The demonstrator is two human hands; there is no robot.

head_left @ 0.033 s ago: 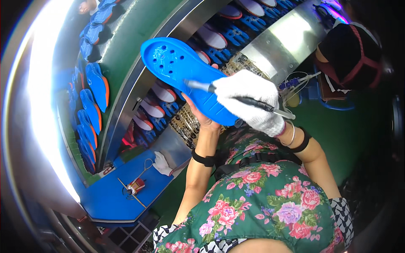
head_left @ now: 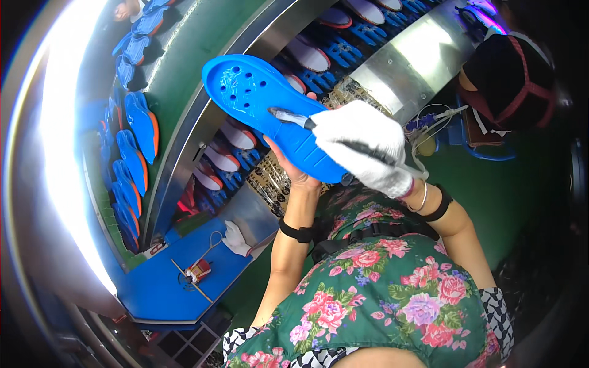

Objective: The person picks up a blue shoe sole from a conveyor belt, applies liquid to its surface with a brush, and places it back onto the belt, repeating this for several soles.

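Observation:
A bright blue shoe sole [head_left: 245, 92] with several round holes is held up in front of me, its inner face shiny and wet. My left hand [head_left: 293, 168] is bare and grips the sole from underneath, near its heel end. My right hand [head_left: 362, 144] wears a white glove and holds a thin brush [head_left: 287, 116]. The brush's bristle tip rests on the middle of the sole. A black band sits on each wrist.
A curved conveyor [head_left: 202, 141] carries white soles on blue holders [head_left: 236, 136]. Several blue-and-orange soles [head_left: 141, 122] lie on the green belt at left. A blue side table [head_left: 165, 288] holds a white glove [head_left: 236, 239] and a small red item. A person in a dark cap [head_left: 509, 80] works at upper right.

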